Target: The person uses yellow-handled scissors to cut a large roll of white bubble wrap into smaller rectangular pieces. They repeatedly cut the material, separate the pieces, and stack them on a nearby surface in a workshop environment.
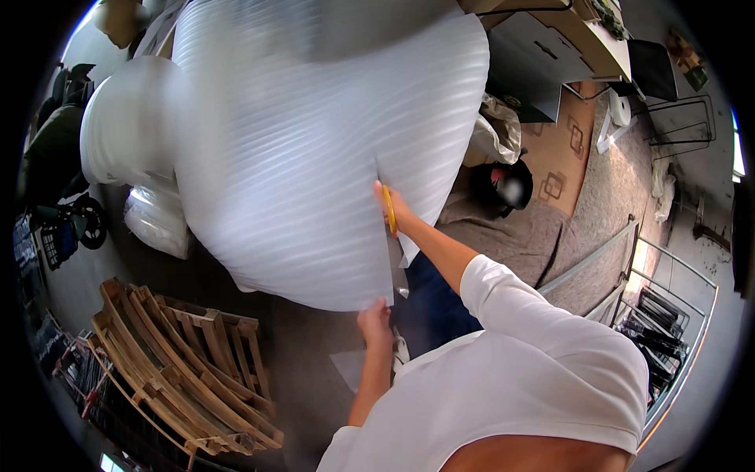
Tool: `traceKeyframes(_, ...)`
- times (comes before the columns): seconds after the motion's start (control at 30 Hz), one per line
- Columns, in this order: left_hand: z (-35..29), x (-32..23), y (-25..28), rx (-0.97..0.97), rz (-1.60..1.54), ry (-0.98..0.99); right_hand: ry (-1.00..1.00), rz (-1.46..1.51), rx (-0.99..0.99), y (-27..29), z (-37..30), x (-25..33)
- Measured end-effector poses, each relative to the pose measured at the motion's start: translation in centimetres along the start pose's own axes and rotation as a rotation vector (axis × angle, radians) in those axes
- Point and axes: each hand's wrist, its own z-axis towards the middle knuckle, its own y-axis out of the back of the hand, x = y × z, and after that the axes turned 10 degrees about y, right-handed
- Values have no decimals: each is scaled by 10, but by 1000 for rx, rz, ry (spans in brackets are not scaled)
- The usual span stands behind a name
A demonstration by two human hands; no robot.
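Observation:
A wide sheet of white foam wrap (299, 149) hangs down in front of me from a big roll (126, 118) at the upper left. My left hand (374, 321) pinches the sheet's lower edge. My right hand (391, 206) is raised against the sheet and grips a yellow cutter (389, 211), its blade at a slit running down the foam. A narrow strip of foam (408, 250) hangs to the right of the slit, below my right hand.
Wooden pallets (189, 362) lie stacked at the lower left. A clear plastic bag (157, 220) sits under the roll. Grey felt and a brown patterned rug (566, 157) cover the floor on the right, with a dark round object (503, 187), metal frames (668, 307) and cardboard boxes (550, 55) beyond.

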Motion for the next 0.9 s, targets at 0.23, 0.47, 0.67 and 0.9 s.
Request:
traceKeyframes(0.23,-7,8,-7,12,-165,-18,37,-106,23,7,-8,22)
traceKeyframes(0.47,-1,8,-7,-57,-119,27,-49,-198,-23,-4,20,32)
traceKeyframes(0.67,-11,3,-9,-160,-108,63,-230,-202,-51,-6,54,15)
traceKeyframes(0.9,-6,9,4,-194,-142,112,-179,-227,-86,-3,80,18)
